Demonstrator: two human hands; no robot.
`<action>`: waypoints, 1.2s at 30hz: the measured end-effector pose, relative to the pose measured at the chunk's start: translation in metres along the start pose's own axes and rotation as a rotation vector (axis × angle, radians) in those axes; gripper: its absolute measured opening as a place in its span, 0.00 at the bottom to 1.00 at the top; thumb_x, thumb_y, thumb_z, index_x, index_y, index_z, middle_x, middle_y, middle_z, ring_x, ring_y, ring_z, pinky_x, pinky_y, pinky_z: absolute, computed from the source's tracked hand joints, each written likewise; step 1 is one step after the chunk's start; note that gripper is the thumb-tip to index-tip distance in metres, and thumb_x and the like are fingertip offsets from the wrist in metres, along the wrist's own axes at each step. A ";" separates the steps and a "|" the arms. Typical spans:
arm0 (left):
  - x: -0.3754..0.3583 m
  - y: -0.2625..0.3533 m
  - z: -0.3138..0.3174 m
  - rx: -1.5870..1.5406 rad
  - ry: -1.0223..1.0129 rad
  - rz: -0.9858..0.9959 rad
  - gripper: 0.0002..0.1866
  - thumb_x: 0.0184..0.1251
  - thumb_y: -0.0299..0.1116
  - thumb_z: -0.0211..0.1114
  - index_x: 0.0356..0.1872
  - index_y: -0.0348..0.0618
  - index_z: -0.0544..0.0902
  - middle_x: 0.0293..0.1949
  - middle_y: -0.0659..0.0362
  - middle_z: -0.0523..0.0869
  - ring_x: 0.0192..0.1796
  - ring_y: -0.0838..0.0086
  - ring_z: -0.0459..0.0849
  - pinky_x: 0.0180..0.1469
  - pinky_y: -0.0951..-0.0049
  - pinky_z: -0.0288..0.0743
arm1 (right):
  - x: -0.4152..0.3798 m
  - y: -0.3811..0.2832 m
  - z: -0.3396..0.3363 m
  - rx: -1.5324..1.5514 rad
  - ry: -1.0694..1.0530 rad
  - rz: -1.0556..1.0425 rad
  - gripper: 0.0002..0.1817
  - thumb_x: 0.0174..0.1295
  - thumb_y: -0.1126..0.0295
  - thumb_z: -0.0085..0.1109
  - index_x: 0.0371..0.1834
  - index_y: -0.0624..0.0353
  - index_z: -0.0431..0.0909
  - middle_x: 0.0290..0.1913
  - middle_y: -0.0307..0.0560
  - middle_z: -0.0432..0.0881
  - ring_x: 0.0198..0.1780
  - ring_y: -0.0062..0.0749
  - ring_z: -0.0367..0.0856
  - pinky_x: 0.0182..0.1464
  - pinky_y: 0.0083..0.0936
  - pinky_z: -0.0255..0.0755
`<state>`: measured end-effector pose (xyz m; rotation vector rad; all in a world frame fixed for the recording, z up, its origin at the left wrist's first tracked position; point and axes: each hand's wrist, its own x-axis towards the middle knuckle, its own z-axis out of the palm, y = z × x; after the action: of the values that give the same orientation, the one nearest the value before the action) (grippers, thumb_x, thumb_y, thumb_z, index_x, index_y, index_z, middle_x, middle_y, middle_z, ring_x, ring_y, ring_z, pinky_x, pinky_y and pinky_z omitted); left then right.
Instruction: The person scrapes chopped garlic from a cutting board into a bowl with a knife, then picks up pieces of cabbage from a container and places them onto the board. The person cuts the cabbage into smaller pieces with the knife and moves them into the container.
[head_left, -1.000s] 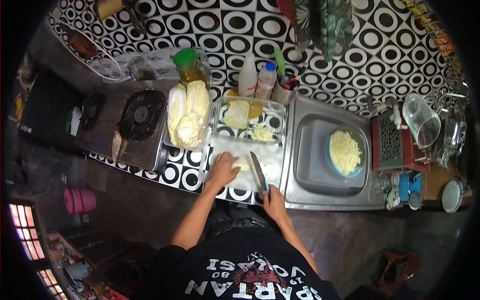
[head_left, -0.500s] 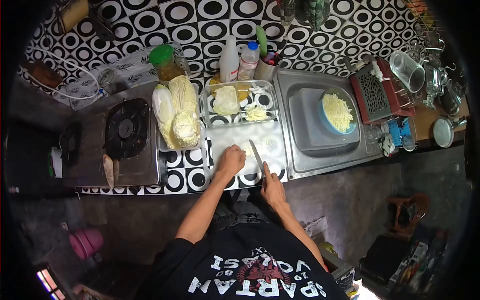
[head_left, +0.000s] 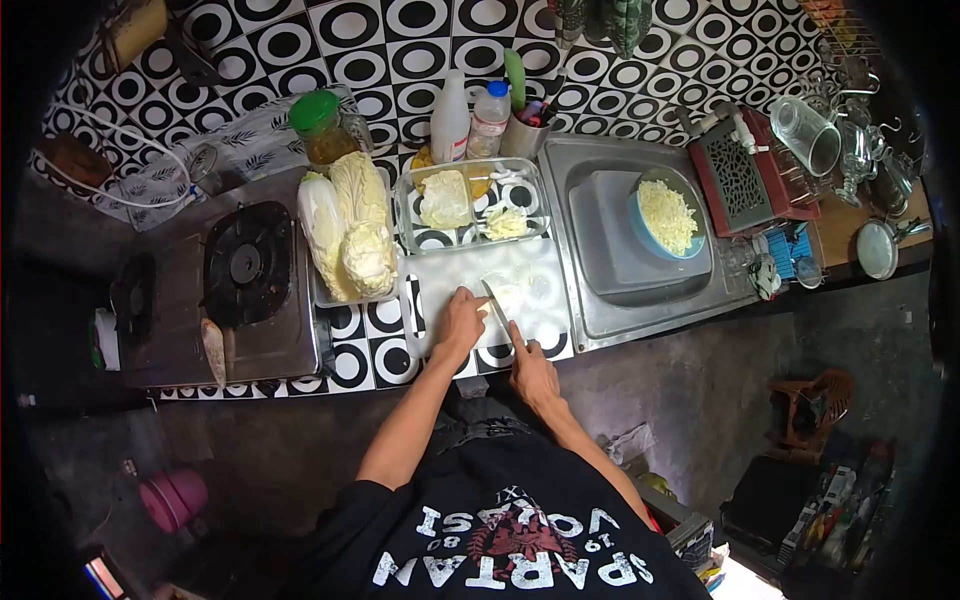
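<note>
My right hand [head_left: 534, 372] is closed round the handle of a knife [head_left: 496, 308], whose blade points up and to the left over a translucent cutting board [head_left: 430, 285]. Beside the blade, my left hand [head_left: 463, 322] presses its curled fingers on a small pale piece of vegetable [head_left: 484, 309]. More pale cut bits [head_left: 512, 296] lie just right of the knife. Behind the board stands a divided clear container [head_left: 402, 215] with a pale block on its left and cut pieces on its right. Whole napa cabbages [head_left: 357, 225] fill a tray at the left.
A blue bowl of shredded vegetable [head_left: 668, 218] sits in the metal sink [head_left: 580, 310] at the right. To the left is a gas stove [head_left: 170, 345]. A white bottle [head_left: 451, 120], a blue-capped bottle [head_left: 489, 122] and a green-lidded jar [head_left: 322, 130] stand along the tiled wall.
The knife has shifted left, and its blade is now close beside my left fingers. My right hand has moved slightly left with it. The whole view has shifted a little.
</note>
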<state>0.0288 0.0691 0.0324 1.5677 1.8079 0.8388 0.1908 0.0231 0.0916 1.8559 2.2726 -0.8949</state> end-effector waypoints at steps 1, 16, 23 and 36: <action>0.000 0.000 0.000 0.000 0.000 -0.003 0.14 0.48 0.24 0.67 0.39 0.45 0.85 0.35 0.51 0.76 0.40 0.58 0.77 0.44 0.65 0.72 | 0.001 0.000 -0.002 0.000 -0.003 -0.001 0.41 0.55 0.74 0.50 0.72 0.38 0.45 0.48 0.66 0.70 0.37 0.62 0.78 0.41 0.49 0.73; 0.006 0.003 -0.002 0.147 -0.167 -0.035 0.07 0.57 0.26 0.62 0.36 0.40 0.84 0.36 0.48 0.74 0.44 0.54 0.74 0.46 0.60 0.70 | 0.033 0.014 0.018 -0.136 0.059 -0.152 0.42 0.53 0.77 0.49 0.72 0.40 0.44 0.41 0.59 0.75 0.31 0.58 0.80 0.34 0.46 0.75; -0.007 0.015 -0.007 0.030 -0.036 -0.068 0.12 0.53 0.26 0.63 0.40 0.39 0.84 0.35 0.48 0.76 0.37 0.55 0.77 0.42 0.61 0.72 | 0.026 0.017 0.005 -0.130 0.046 -0.098 0.43 0.53 0.76 0.50 0.72 0.39 0.44 0.39 0.60 0.75 0.31 0.58 0.80 0.34 0.47 0.75; -0.011 0.019 -0.002 -0.287 -0.056 -0.434 0.13 0.57 0.33 0.66 0.36 0.32 0.81 0.25 0.46 0.84 0.23 0.69 0.84 0.25 0.71 0.76 | 0.011 0.007 0.013 0.177 0.119 -0.057 0.43 0.52 0.76 0.51 0.72 0.43 0.45 0.33 0.63 0.75 0.33 0.59 0.78 0.38 0.48 0.73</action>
<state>0.0402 0.0604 0.0492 0.9614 1.8003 0.7912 0.1908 0.0271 0.0741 1.9739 2.3977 -1.0529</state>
